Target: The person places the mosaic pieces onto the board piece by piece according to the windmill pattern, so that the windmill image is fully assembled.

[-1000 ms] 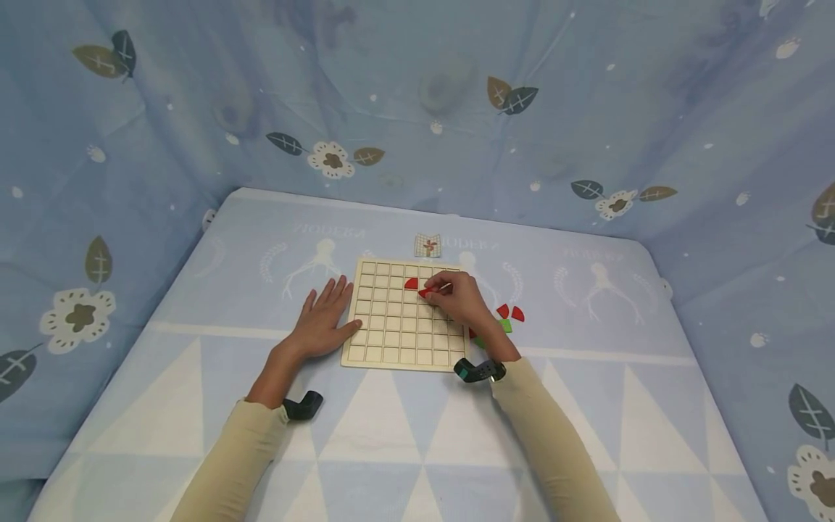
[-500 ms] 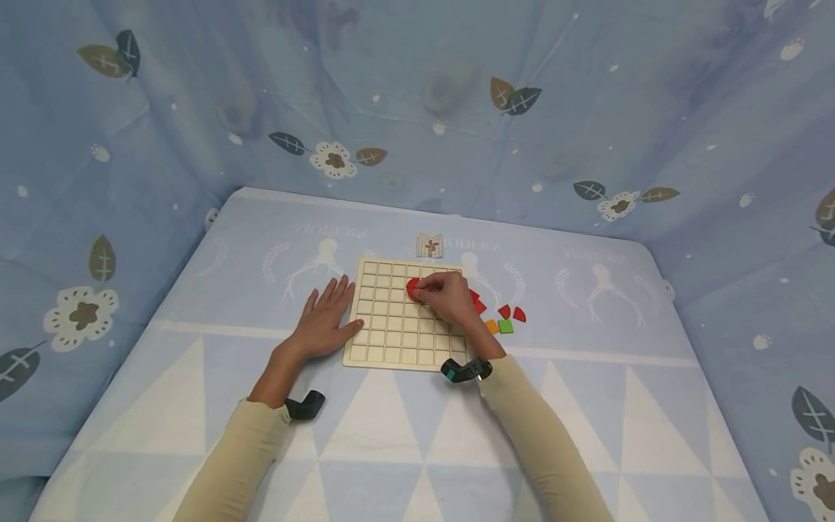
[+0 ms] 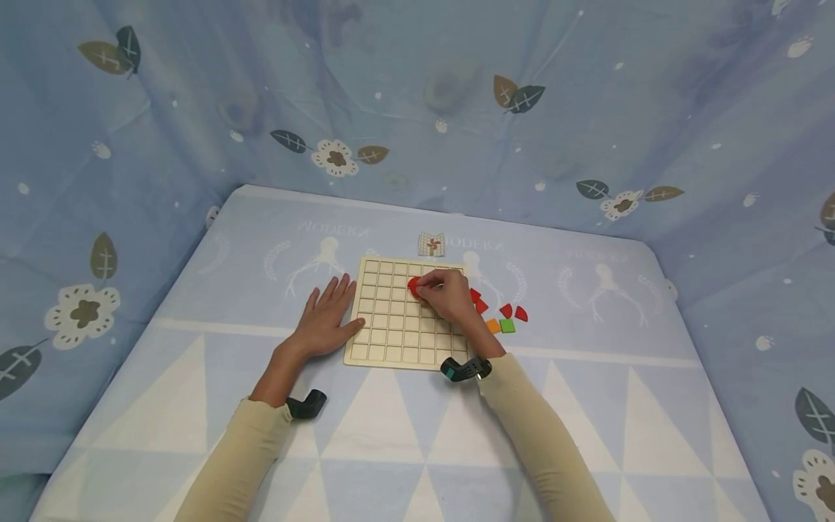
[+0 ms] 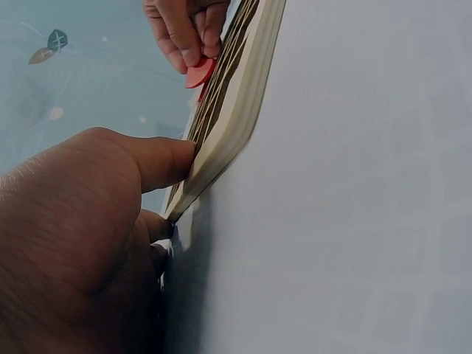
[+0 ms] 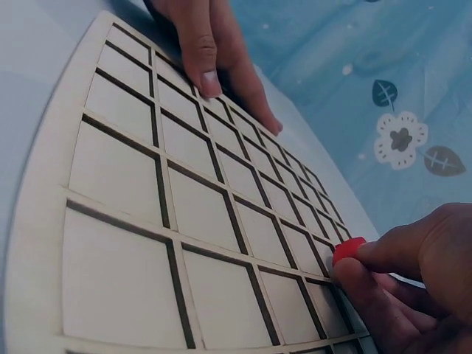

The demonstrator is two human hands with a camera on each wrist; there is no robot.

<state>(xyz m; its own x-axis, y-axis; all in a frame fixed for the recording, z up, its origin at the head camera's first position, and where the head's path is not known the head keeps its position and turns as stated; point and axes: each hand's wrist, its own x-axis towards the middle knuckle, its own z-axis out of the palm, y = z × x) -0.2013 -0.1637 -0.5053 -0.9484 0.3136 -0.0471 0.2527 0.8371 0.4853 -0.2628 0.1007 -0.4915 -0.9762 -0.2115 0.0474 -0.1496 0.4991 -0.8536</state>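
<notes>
- now right hand [image 3: 450, 297] pinching a red piece [image 3: 414, 286] low over the board's [image 3: 391, 341] far middle cells, just left of its fingertips.
- left hand [image 3: 324, 319] flat, fingers straight, thumb against board's left edge, farther from piece.

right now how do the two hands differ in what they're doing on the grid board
The left hand lies flat, fingers spread, its thumb against the grid board at its left edge; the right hand is curled, pinching a red piece over the board's upper squares. Both touch the board.
</notes>
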